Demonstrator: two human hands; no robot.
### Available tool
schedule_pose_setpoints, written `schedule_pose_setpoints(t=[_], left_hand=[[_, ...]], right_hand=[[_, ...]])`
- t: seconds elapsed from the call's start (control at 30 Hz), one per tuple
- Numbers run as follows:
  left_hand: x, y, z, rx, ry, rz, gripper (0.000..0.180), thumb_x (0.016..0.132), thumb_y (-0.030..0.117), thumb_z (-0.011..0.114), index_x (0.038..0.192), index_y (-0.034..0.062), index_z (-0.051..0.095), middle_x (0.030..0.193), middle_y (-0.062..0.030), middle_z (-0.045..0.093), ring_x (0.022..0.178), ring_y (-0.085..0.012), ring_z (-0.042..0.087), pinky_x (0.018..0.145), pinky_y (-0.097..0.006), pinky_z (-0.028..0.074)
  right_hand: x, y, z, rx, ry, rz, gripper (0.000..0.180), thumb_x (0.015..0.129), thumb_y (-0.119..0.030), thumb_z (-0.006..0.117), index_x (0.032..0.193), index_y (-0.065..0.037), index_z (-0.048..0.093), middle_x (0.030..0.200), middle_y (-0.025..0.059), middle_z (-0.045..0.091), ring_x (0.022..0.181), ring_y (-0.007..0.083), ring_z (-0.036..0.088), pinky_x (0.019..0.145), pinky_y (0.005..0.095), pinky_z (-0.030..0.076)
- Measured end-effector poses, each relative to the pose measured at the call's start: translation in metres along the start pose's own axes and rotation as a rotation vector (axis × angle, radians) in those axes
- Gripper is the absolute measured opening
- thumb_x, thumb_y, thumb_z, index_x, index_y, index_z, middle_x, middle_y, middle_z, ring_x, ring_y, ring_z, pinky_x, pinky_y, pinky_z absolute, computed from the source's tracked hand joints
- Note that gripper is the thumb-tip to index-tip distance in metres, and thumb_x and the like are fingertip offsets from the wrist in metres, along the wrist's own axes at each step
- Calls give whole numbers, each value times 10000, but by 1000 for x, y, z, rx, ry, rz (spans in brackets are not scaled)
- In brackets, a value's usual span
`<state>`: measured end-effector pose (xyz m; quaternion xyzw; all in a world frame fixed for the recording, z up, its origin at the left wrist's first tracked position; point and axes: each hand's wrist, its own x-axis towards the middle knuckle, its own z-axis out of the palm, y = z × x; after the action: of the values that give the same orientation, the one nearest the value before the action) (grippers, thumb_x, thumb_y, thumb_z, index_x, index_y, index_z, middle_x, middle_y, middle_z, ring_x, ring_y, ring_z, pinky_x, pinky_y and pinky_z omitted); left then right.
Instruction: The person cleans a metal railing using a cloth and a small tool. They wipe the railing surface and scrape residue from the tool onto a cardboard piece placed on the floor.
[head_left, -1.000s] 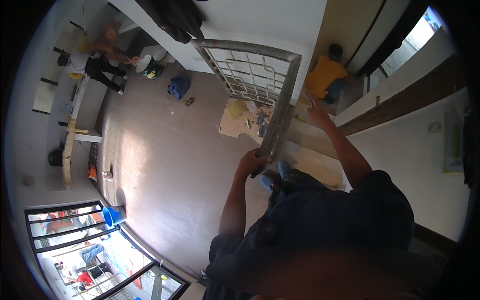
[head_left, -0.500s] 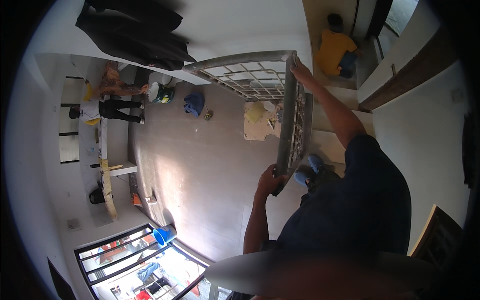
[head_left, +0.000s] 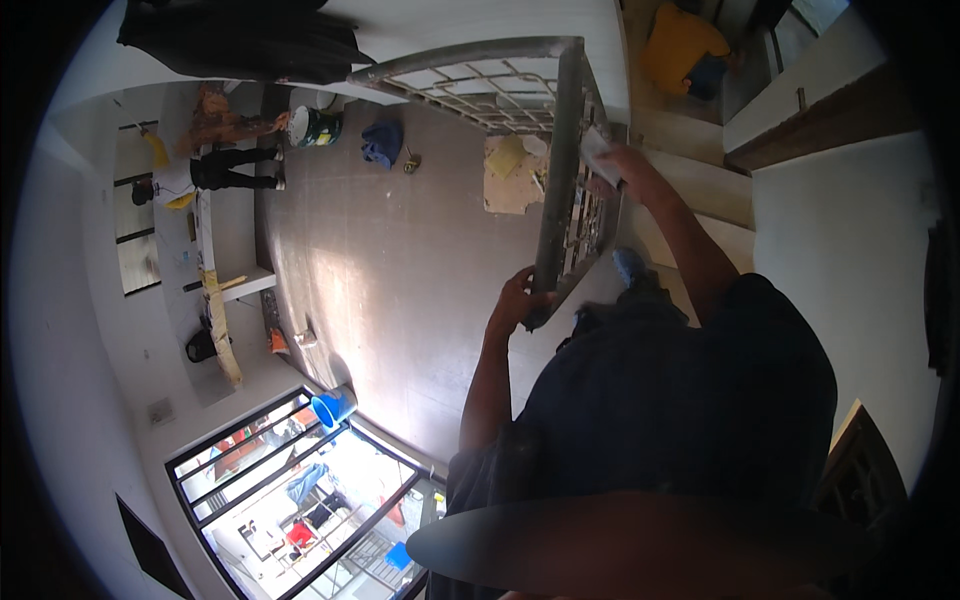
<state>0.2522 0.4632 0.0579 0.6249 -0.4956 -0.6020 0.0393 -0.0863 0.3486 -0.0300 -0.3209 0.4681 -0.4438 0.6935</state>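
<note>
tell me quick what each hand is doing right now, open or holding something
Left hand: closed on the near end of the dark handrail.
Right hand: holding a flat pale pad beside the railing.

A cornered metal railing (head_left: pixel 563 150) with a dull grey handrail and paler lattice bars stands upright; a pale, flat piece (head_left: pixel 598 155) tilts beside it.
</note>
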Motion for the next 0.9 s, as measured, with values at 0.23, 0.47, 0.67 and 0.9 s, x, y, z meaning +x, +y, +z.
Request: schedule_pose_setpoints(t=[0.23,0.47,0.67,0.9], left_hand=[[-7,-6,-6,-151,-26,-11,729,838,176,804,1461,-15,478,1138,-162,708,996,-225,694,860,-347,560],[-17,-7,2,-211,134,12,712,876,209,777,1462,-36,457,1115,-178,711,991,-214,690,878,-347,546],[-8,-14,3,-160,226,-76,512,933,327,713,1273,-42,615,934,-137,711,841,-192,675,755,-340,534],[21,-48,-9,-208,115,-194,330,975,291,601,991,-12,730,841,-90,686,713,-182,631,657,-345,510]], right_hand=[[-92,82,70,481,-368,837,391,934,-133,647,1292,-31,528,1124,188,651,981,414,710,736,503,599],[-91,151,98,780,-279,895,298,935,-127,620,1216,-32,596,1072,187,672,854,365,684,726,460,570],[-98,151,113,545,-376,846,404,940,-244,599,1285,-34,587,1173,224,671,988,439,695,825,562,572],[-112,132,104,723,-471,726,518,948,-272,617,1395,-35,510,1224,230,662,1041,451,691,843,595,570]])
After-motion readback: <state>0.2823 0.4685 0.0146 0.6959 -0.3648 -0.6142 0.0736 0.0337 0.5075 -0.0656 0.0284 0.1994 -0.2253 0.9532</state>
